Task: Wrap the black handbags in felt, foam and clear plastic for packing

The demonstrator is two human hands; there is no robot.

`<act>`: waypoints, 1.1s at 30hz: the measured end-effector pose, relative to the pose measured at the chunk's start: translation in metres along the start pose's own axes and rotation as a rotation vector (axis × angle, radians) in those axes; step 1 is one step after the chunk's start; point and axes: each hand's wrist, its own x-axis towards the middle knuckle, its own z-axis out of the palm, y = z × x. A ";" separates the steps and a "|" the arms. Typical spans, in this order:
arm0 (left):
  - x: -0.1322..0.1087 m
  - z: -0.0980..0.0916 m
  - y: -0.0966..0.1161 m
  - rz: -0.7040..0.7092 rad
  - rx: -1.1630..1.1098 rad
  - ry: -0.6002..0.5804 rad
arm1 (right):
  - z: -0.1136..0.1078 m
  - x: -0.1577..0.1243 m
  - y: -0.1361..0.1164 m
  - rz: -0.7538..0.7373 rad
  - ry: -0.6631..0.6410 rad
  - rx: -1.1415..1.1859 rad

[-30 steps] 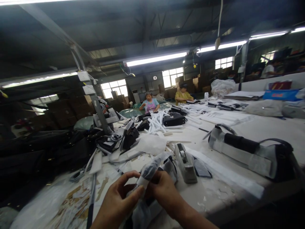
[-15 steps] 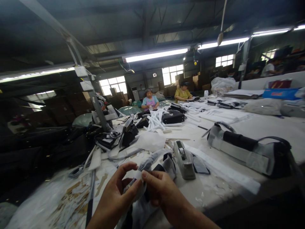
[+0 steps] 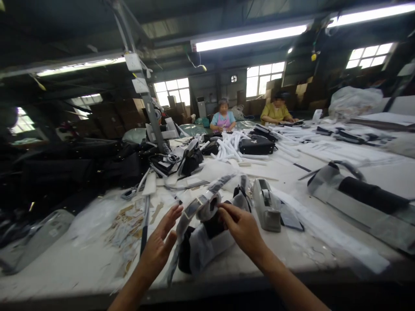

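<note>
In front of me a black bag (image 3: 210, 248) partly wrapped in translucent white sheeting stands at the table's near edge. Its strap (image 3: 193, 208), with a metal buckle and clear wrapping, arches up over it. My left hand (image 3: 162, 237) is open just left of the strap, its fingers apart and holding nothing. Thumb and fingers of my right hand (image 3: 241, 224) pinch the rolled, wrapped part of the strap above the bag. The exact grip is partly hidden behind the fingers. A grey tape dispenser (image 3: 267, 207) stands close to the right of the bag.
Another wrapped black bag (image 3: 356, 194) lies to the right, near a long white strip (image 3: 337, 229). Paper scraps (image 3: 125, 229) cover the left side. White tubes (image 3: 228, 147) and black bags (image 3: 256, 144) are heaped farther back. Two people sit across the table.
My left hand has let go of the wrapped strap, opened and moved left. My right hand has shifted right, still pinching. The view has turned left, and the bag shows more fully.
</note>
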 end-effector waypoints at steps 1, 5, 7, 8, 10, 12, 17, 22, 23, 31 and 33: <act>-0.006 -0.001 -0.014 -0.031 -0.005 -0.005 | -0.001 -0.003 0.015 -0.050 0.061 -0.102; -0.030 0.012 -0.052 -0.186 0.022 0.121 | -0.001 -0.013 0.069 -0.268 0.120 -0.398; -0.036 0.024 -0.058 -0.220 0.060 0.216 | 0.003 -0.014 0.083 -0.331 0.106 -0.485; -0.036 0.029 -0.058 -0.223 0.085 0.246 | 0.005 -0.012 0.087 -0.346 0.098 -0.507; -0.033 0.039 -0.057 -0.218 0.127 0.280 | 0.009 -0.006 0.091 -0.351 0.082 -0.510; -0.031 0.048 -0.055 -0.227 0.142 0.310 | 0.010 0.002 0.092 -0.344 0.059 -0.473; -0.038 0.066 -0.064 -0.263 0.064 0.335 | 0.003 0.008 0.095 -0.314 0.078 -0.380; -0.038 0.059 -0.065 -0.116 -0.047 0.247 | -0.002 -0.003 0.097 -0.319 0.162 -0.416; -0.036 0.056 -0.062 -0.100 -0.063 0.239 | -0.002 -0.007 0.097 -0.327 0.177 -0.433; -0.017 0.043 -0.046 -0.103 -0.188 0.079 | -0.007 -0.055 0.096 -0.428 0.268 -0.483; -0.011 0.029 -0.059 -0.150 -0.057 0.181 | -0.011 -0.067 0.093 -0.440 0.203 -0.434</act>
